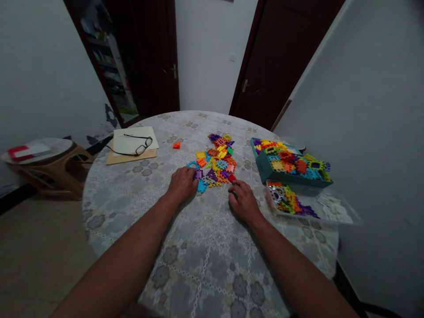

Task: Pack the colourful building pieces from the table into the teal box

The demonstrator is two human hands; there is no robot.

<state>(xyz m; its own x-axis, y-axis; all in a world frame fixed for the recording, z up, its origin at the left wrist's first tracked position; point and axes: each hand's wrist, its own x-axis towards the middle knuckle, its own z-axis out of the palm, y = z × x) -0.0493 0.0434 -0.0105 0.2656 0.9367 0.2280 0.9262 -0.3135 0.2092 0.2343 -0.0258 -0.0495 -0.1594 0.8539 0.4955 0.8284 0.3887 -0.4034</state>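
Observation:
A pile of colourful plastic building pieces (221, 163) lies loose on the table, mixed flat notched squares, gears and blocks. At its left edge my left hand (183, 183) rests palm down, fingertips against a purple piece (198, 174). A blue notched piece (202, 186) lies just right of that hand. My right hand (244, 199) lies at the pile's lower right with its fingers bent loosely. Its foremost fingertip touches or nearly touches a red piece (232, 178). A dark spot shows between the thumb and fingers; I cannot make out what it is.
Teal boxes (291, 174) full of more pieces stand at the right, with a clear plastic tray (276, 212) of pieces before them. An orange piece (176, 145) lies alone to the left. Glasses (143, 147) rest on papers (132, 132). A patterned cloth (198, 256) covers the round table.

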